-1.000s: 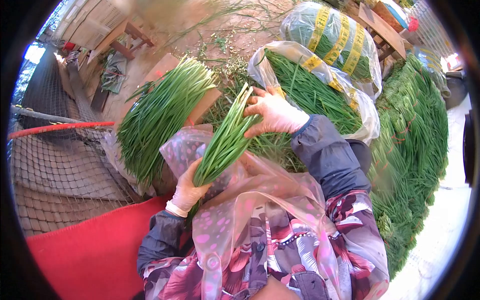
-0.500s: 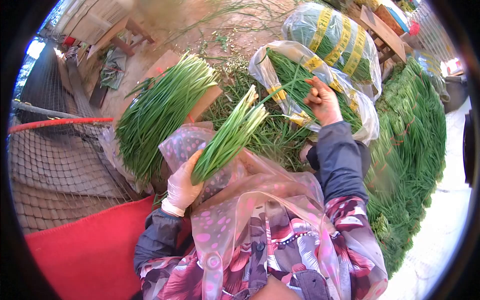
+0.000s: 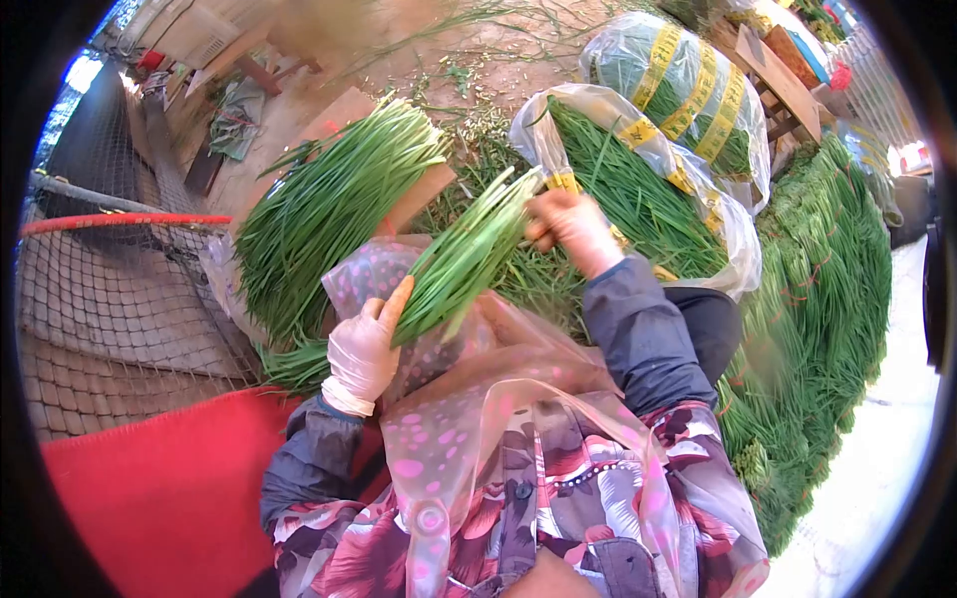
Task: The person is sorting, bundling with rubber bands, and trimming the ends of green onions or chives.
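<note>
My left hand, in a thin whitish glove, is wrapped round the green part of a bunch of garlic chives. The bunch slants up to the right over my lap, its pale stem ends at the top. At those ends is my right hand, with its fingers curled and slightly blurred; what they pinch, if anything, is hidden. Close to my left hand, a large pile of garlic chives lies on a board. Beyond my right hand, an opened clear plastic bag holds more chives.
A closed, yellow-taped bag of chives stands behind the opened one. Heaped chives with red ties line the right side. On the left are netting and a red cloth. A wooden stool stands at the back right. Trimmings litter the ground.
My right hand has moved left and down from above the opened bag to the bunch's pale ends. The strand it pinched no longer shows apart. My left hand still grips the bunch, its index finger now extended.
</note>
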Demonstrator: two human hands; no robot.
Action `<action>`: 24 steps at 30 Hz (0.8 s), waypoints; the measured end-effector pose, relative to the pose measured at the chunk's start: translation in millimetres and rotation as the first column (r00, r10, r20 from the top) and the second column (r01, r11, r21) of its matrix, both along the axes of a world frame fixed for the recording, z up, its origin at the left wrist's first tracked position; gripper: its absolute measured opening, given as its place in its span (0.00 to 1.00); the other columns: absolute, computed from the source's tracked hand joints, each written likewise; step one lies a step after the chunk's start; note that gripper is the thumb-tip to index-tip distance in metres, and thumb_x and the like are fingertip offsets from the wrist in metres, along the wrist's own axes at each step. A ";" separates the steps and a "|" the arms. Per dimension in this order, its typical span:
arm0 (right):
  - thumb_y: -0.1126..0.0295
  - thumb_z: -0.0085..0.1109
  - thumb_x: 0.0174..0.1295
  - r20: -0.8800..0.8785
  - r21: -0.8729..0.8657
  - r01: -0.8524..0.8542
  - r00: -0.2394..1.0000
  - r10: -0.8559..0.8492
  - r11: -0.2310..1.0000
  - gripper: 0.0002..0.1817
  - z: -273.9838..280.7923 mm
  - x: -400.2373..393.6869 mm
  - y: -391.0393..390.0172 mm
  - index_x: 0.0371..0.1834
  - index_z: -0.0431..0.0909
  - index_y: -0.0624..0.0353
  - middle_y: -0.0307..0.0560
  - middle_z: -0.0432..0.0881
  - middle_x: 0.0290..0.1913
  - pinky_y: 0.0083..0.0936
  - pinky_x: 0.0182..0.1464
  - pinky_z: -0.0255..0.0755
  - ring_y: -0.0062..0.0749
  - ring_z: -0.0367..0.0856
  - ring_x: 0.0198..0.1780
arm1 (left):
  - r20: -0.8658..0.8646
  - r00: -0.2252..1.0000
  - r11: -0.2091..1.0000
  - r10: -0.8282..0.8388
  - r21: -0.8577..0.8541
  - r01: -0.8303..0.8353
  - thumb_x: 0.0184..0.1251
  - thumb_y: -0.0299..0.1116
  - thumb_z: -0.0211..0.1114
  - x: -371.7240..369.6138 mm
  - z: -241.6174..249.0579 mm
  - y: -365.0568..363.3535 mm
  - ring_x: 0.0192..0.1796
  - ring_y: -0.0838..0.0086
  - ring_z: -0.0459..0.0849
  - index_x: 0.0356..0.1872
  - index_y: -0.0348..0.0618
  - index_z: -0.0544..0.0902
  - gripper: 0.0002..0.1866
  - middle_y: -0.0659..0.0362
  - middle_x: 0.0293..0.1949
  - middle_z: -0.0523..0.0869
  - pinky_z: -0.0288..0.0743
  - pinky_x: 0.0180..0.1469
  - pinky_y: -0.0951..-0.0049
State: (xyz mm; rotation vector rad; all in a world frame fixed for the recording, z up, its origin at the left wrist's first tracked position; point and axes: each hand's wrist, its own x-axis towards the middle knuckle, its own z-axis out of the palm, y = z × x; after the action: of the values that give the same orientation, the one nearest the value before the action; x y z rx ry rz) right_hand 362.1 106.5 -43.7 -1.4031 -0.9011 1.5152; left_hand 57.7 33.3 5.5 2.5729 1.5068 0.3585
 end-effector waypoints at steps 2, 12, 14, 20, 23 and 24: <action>0.59 0.63 0.60 0.176 0.006 0.188 0.967 -0.186 0.982 0.14 -27.0 49.9 6.3 0.38 0.80 0.60 0.45 0.83 0.26 0.24 0.28 0.74 0.29 0.80 0.23 | 0.006 1.000 1.000 -0.004 0.010 0.004 0.45 0.22 0.63 -5.7 0.9 2.8 0.25 0.57 0.80 0.66 0.59 0.72 0.39 0.56 0.30 0.76 0.74 0.28 0.60; 0.49 0.66 0.56 0.514 -0.097 -0.280 0.807 0.289 0.955 0.22 81.4 6.4 -13.8 0.41 0.86 0.58 0.42 0.84 0.26 0.19 0.28 0.72 0.18 0.79 0.22 | -0.380 0.913 0.950 -0.149 0.200 0.239 0.56 0.27 0.55 -7.0 11.9 22.7 0.23 0.69 0.76 0.64 0.61 0.73 0.30 0.60 0.29 0.73 0.72 0.27 0.68; 0.50 0.64 0.58 0.497 -0.134 -0.467 0.732 0.467 0.874 0.21 56.9 -16.0 -2.2 0.41 0.85 0.59 0.44 0.84 0.26 0.19 0.26 0.72 0.20 0.80 0.22 | -0.350 0.916 0.932 -0.194 0.226 0.284 0.56 0.28 0.55 1.1 17.1 25.9 0.21 0.69 0.75 0.64 0.61 0.74 0.30 0.60 0.28 0.73 0.72 0.26 0.68; 0.68 0.59 0.63 -0.287 0.039 -0.566 0.783 0.552 0.823 0.09 56.9 -53.6 -33.7 0.36 0.80 0.64 0.44 0.83 0.26 0.20 0.25 0.73 0.23 0.80 0.23 | -0.327 0.920 0.967 -0.216 0.056 0.248 0.56 0.28 0.59 11.4 10.1 24.7 0.25 0.64 0.80 0.65 0.59 0.72 0.31 0.57 0.32 0.77 0.74 0.27 0.66; 0.65 0.63 0.60 -0.305 0.111 -0.667 0.683 0.664 0.737 0.13 91.9 4.1 -52.6 0.35 0.80 0.67 0.46 0.84 0.26 0.22 0.31 0.76 0.26 0.83 0.26 | 0.198 0.980 0.928 -0.038 -0.358 0.108 0.52 0.25 0.66 -2.2 -20.9 28.0 0.40 0.61 0.86 0.69 0.51 0.65 0.39 0.53 0.49 0.83 0.79 0.39 0.69; 0.58 0.63 0.61 -0.291 0.110 -0.632 0.718 0.633 0.767 0.18 80.5 25.3 -50.4 0.36 0.81 0.68 0.49 0.85 0.26 0.22 0.32 0.76 0.27 0.85 0.29 | 0.200 0.979 0.927 -0.049 -0.355 0.119 0.52 0.25 0.66 -1.5 -23.4 29.5 0.40 0.61 0.86 0.69 0.51 0.65 0.39 0.53 0.49 0.83 0.79 0.39 0.69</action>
State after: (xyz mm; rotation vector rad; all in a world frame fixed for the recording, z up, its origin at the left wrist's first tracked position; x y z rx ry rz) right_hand 387.4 56.1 36.8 -0.8219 -1.2523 2.1725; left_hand 56.2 62.8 -17.9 2.2335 1.2555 0.2702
